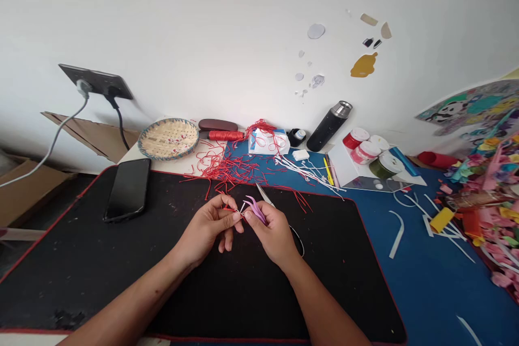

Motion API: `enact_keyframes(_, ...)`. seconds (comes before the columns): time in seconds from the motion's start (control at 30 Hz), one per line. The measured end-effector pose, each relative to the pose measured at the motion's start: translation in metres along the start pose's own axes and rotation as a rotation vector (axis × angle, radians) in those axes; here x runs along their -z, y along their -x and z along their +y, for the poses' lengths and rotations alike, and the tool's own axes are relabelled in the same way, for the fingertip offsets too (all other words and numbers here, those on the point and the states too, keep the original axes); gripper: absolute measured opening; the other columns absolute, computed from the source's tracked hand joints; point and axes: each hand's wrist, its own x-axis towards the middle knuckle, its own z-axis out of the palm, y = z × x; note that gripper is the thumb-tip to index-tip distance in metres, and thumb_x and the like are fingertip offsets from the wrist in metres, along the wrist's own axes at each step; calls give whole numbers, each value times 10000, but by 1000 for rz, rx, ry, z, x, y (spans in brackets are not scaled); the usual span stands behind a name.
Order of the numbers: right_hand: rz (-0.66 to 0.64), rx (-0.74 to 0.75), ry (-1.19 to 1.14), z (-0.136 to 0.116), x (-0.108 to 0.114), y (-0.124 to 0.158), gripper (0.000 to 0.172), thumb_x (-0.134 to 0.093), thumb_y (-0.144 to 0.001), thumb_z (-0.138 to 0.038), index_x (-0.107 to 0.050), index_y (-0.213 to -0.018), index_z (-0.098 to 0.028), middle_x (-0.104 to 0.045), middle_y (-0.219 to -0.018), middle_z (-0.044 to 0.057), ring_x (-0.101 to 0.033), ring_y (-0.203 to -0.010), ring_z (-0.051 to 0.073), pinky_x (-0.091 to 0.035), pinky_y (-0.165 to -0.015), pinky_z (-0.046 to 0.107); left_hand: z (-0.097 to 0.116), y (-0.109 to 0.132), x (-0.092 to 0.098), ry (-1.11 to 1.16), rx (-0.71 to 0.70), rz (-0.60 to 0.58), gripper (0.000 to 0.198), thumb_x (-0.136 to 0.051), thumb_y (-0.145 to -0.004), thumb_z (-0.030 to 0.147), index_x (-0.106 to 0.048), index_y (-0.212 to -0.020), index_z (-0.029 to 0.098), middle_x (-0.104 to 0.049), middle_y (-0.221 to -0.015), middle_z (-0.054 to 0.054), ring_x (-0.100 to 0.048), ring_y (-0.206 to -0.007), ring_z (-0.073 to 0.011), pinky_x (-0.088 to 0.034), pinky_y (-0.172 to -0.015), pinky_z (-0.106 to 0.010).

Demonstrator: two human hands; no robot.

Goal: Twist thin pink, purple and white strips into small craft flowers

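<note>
Over the black mat (227, 294), our left hand (219, 221) pinches fine red and white thread (242, 207), just beside the purple tweezers (256, 211) gripped in our right hand (273, 233). A slackened pinch could drop the thread, we judge. Our grip hides how it joins; the middle of the scissors (265, 194) is covered.

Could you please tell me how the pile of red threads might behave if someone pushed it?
The red threads would probably drag along as a loose tangle, since many pieces cross one another. They are likely very light, being so thin. Some lie fairly straight, so short pieces may be slightly springy rather than fully floppy.
</note>
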Motion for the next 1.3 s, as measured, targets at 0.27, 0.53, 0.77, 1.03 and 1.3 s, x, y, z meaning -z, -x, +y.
enact_keyframes(0.27,9,-11,4,2,-2,0,276,-606,-940,-406,-602,-779,-182,-483,-684,-33,-415,-635,130,-342,-600,252,-3,0,1,6,-9,19,409,-852,-809,403,-515,-932,207,-758,-688,0,-595,-348,-97,-414,-302,-129)
enact_keyframes(0.53,5,-42,-77,4,-2,0,323,-603,-957,-468,-611,-799,-186,-424,-637,-48,-366,-590,123,-308,-560,253,-3,0,0,7,-13,-12,402,-841,-825,405,-512,-946,209,-756,-685,5,-606,-353,-101,-421,-310,-129)
enact_keyframes(0.77,-10,-51,-79,4,-2,0,335,-605,-953,-472,-593,-776,-187,-402,-623,-54,-344,-579,120,-293,-554,258,-2,-1,-1,-7,-29,-13,399,-839,-828,404,-511,-936,206,-758,-689,2,-614,-355,-104,-422,-310,-128)
enact_keyframes(1.03,-7,-42,-47,4,-3,-1,316,-607,-936,-450,-577,-764,-186,-440,-682,-38,-381,-635,129,-322,-595,260,-5,-2,0,-1,-50,12,384,-837,-833,394,-519,-933,202,-761,-701,2,-611,-357,-100,-429,-315,-133)
enact_keyframes(1.3,-21,-90,-117,8,-5,-2,329,-625,-935,-482,-563,-775,-202,-395,-615,-59,-338,-553,115,-284,-524,252,-7,-3,1,7,-35,11,393,-842,-825,400,-518,-926,203,-764,-700,-1,-604,-350,-98,-419,-307,-132)
